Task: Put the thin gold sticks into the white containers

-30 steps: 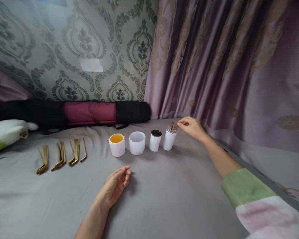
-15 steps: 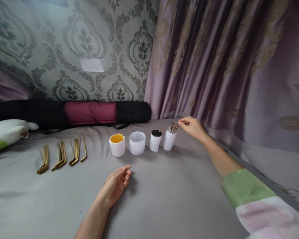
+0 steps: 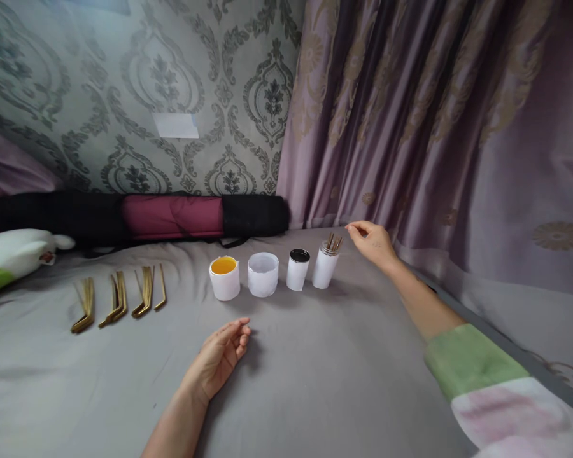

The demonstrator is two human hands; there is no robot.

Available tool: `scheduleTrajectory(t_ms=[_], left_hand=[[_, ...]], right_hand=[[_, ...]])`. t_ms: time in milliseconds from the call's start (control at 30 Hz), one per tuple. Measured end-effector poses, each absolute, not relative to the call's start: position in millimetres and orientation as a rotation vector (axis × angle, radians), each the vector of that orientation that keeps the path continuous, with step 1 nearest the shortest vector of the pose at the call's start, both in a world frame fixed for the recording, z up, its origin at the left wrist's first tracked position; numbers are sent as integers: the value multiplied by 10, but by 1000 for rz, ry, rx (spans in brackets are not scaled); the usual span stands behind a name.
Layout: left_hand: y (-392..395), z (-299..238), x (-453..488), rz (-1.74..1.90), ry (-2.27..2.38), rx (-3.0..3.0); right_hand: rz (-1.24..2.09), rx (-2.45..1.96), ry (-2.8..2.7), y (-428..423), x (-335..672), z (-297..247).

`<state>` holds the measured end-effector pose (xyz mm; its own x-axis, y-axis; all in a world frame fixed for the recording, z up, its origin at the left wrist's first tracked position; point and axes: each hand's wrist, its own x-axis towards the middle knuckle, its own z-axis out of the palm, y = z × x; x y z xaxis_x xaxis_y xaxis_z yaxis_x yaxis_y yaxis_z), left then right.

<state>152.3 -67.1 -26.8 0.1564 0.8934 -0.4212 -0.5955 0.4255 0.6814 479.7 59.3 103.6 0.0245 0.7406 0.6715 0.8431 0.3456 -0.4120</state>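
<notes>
Four wrapped containers stand in a row: a white one with a yellow inside (image 3: 225,284), a pale translucent cup (image 3: 263,282), a narrower cup with a dark inside (image 3: 297,275) and a tall white jar (image 3: 323,270). Several thin metal straws (image 3: 333,242) stick up from the tall jar's mouth. Just right of these straws, my right hand (image 3: 373,243) hovers open, apart from them, with nothing visible in its fingers. My left hand (image 3: 224,353) rests on the sheet in front of the cups, open, its fingers loosely curled and holding nothing.
On the left lie bundles of bent gold straws (image 3: 86,308), (image 3: 117,302), (image 3: 146,294) and one single bent straw (image 3: 162,289). A black and maroon roll (image 3: 172,215) runs along the wall. A plush toy (image 3: 16,254) lies far left; a purple curtain (image 3: 410,127) hangs right.
My right hand has let go of a straw in the tall jar and drawn slightly right and up. The straws stay in the jar. My left hand has not moved.
</notes>
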Motion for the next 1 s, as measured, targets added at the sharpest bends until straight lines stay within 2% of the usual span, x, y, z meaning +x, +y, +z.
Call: scheduleTrajectory(t_ms=[633, 1000], left_hand=[[-678, -272, 1521, 1115, 893, 405], [-673, -291, 1509, 1132, 826, 403]], right_hand=[[-66, -1342, -1514, 401, 4647, 1046], [138, -1279, -1343, 103, 4384, 917]])
